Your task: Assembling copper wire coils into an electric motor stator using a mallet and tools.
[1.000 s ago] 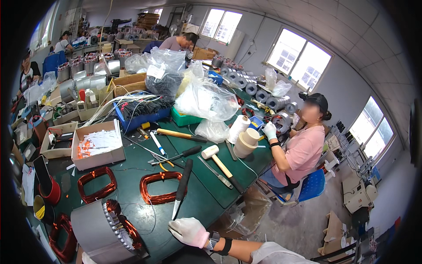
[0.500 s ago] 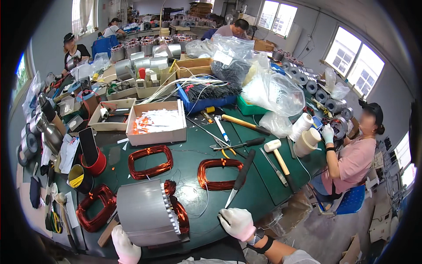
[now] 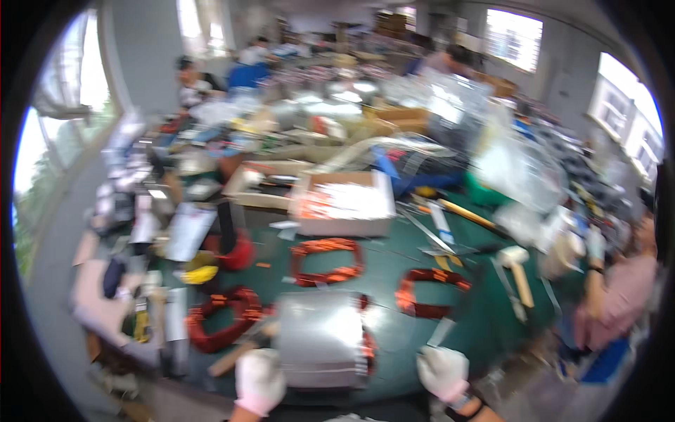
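Note:
The whole view is smeared by motion. A grey metal stator core (image 3: 320,337) lies on its side at the near table edge, copper wire (image 3: 369,344) showing at its right end. My left hand (image 3: 260,382), in a white glove, is by its lower left side; its fingers are too blurred to read. My right hand (image 3: 443,373), also gloved, is curled closed right of the core, just below a knife blade (image 3: 441,332). Whatever those fingers hold is hidden. Copper coils lie around: one behind the core (image 3: 327,262), one to the right (image 3: 430,294), one to the left (image 3: 223,320).
An open box of white and orange pieces (image 3: 344,200) stands behind the coils. A mallet (image 3: 519,278) lies at the right, a red cup (image 3: 235,252) stands at the left. Plastic bags (image 3: 520,169) are heaped farther back. A co-worker (image 3: 612,302) sits at the right.
The view has swung left, so the scene has shifted right and blurred. Both hands stay on either side of the core.

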{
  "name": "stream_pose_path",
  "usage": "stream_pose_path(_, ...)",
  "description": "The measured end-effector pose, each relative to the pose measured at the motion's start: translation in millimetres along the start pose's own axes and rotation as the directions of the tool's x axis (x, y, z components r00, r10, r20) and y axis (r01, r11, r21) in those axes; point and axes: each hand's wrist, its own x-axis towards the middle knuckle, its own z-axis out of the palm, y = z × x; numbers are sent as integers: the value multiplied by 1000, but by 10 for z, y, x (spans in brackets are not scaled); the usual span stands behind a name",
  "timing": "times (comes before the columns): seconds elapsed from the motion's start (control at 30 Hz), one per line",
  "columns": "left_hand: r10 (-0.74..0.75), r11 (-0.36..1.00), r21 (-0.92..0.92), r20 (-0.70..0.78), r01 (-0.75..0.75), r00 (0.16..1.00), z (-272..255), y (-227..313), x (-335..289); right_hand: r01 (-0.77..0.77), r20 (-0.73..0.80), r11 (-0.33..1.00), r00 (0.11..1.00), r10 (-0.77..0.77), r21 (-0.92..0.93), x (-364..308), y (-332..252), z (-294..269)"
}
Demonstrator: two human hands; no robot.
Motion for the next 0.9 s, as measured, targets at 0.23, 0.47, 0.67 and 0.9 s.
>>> stream_pose_path(0.23,-5,995,-95,-175,-12,985,-84,148,-4,141,-153,987,977,-151,-74,-169,142,221)
stream_pose_path(0.47,-13,994,-112,-170,-6,985,-171,145,51,147,-183,986,970,-159,-78,-124,112,229)
stream_pose_path(0.67,20,994,-102,-233,-45,972,-136,136,71,146,-192,984,968,-163,-104,-125,131,240)
stream_pose_path(0.9,20,995,-95,-224,-43,974,-118,140,31,131,-193,986,970,-149,-104,-143,87,207)
